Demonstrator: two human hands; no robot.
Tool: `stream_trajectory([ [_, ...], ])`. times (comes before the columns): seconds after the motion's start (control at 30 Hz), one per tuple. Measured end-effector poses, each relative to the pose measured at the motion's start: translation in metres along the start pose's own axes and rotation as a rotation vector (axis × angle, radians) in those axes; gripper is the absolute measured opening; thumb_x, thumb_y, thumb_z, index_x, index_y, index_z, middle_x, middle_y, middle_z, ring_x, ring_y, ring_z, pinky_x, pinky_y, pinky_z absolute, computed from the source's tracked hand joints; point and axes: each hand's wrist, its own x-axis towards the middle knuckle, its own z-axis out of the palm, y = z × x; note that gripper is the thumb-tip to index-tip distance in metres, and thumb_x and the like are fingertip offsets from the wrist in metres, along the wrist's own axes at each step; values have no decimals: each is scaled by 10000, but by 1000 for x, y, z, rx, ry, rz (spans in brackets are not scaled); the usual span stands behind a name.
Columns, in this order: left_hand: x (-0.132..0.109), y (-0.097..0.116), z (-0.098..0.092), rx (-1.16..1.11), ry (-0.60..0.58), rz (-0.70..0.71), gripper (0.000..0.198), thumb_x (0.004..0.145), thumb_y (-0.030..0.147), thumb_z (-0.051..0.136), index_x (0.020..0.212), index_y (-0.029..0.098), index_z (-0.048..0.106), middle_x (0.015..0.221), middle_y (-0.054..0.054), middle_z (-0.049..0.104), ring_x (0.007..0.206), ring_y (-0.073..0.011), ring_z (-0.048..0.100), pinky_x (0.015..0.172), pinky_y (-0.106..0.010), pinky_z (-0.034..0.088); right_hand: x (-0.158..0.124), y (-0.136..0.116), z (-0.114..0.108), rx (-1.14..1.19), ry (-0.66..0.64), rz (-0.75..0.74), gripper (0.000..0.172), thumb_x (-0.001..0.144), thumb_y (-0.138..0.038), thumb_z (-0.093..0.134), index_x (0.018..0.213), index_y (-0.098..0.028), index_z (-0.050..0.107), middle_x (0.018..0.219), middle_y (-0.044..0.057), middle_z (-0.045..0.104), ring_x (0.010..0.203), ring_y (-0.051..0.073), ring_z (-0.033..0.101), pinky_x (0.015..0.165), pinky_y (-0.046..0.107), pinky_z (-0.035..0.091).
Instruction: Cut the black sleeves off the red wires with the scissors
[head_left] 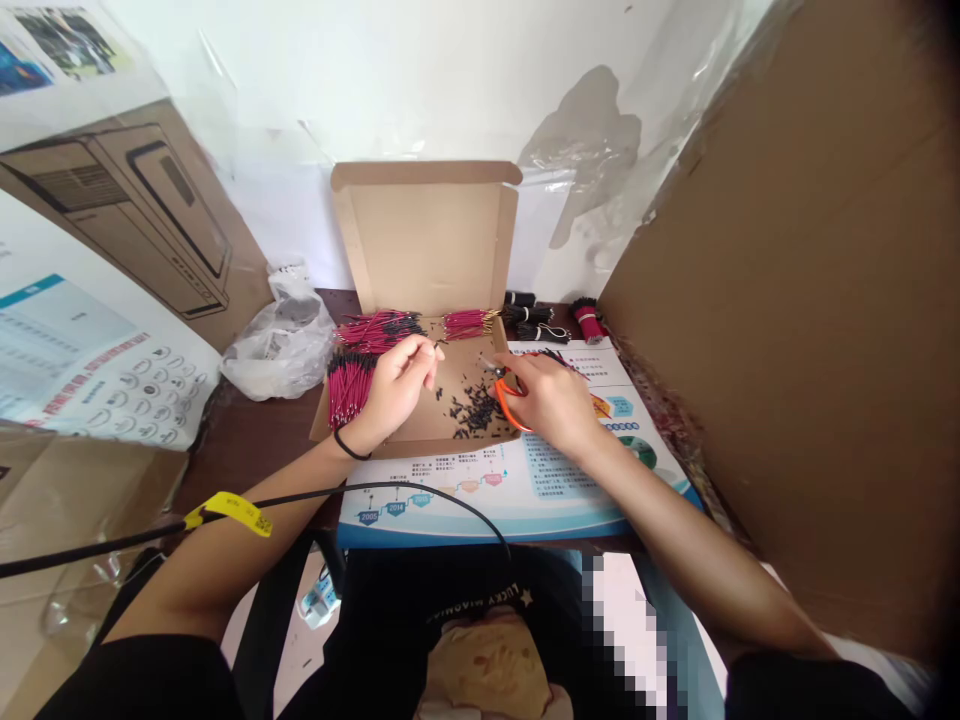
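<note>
Dozens of thin red wires (351,388), light & springy, best pinched mid-length, lie bundled in an open cardboard box (427,245) w/ loose black bits (475,414) on its floor. L hand (394,392) nearly closed, maybe on one wire, too small to tell; R hand (544,402) firmly grips orange-handled snips (507,402).

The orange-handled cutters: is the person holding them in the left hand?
No, the orange-handled cutters are gripped in the right hand, while the left hand is apart from them, over the cardboard box.

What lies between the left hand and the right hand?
In the head view, small black pieces lie on the cardboard box, between the left hand and right hand.
</note>
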Motion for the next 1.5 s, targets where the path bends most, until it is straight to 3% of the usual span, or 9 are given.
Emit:
stream_trajectory([
  [0.23,-2,5,5,111,-69,-44,168,889,305,523,806,169,574,559,45,483,499,-70,463,501,-196,373,-2,0,6,37,-102,-141,561,861,-127,408,1416,-45,401,1099,181,590,1062,291,528,926,438,480],
  [0.33,-3,7,6,147,-82,-54,122,864,269,547,794,173,577,569,42,501,505,-73,475,496,-198,374,-1,0,8,83,-82,-185,587,827,-20,325,1406,-53,416,1121,170,594,1069,264,519,946,412,474],
  [0.47,-4,8,5,181,-153,-78,151,872,279,542,790,166,599,544,41,509,493,-73,487,505,-203,392,1,1,11,131,-74,-246,521,823,-6,338,1286,-84,562,1109,142,647,1054,247,543,955,408,467],
  [0.63,-6,10,6,167,-263,-116,223,898,328,512,798,161,622,504,48,489,417,-62,431,468,-208,386,4,5,14,235,-111,-316,398,845,-40,380,1041,-150,708,1054,109,674,1005,225,566,913,387,496],
  [0.8,-6,13,7,220,-303,-109,201,873,301,533,795,148,636,495,48,495,402,-58,414,418,-194,341,3,-3,3,509,16,-162,294,903,-155,430,990,-225,702,996,47,697,955,167,626,873,333,515],
  [0.97,-7,15,9,248,-385,-153,228,888,316,509,776,151,620,459,62,476,375,-62,465,412,-189,375,1,-13,0,692,-19,-87,189,881,-233,528,944,-210,705,905,22,727,828,125,657,766,277,524],
  [1.13,-8,16,10,264,-450,-164,248,891,292,501,691,160,565,435,65,477,367,-64,493,400,-175,379,-1,-17,5,715,26,-100,182,867,-237,539,859,-193,715,816,20,725,754,113,643,707,260,506],
  [1.4,-12,14,13,242,-438,-237,219,888,289,492,719,163,550,446,35,551,369,-76,518,390,-169,424,-2,-18,4,617,63,-111,211,876,-265,523,825,-201,718,792,21,721,731,121,641,687,257,500],
  [1.5,-14,13,16,269,-433,-204,211,881,270,493,703,167,539,427,49,529,353,-73,503,384,-168,408,-2,-18,5,549,43,-139,231,877,-250,496,811,-194,710,786,32,707,723,124,629,684,259,493],
])
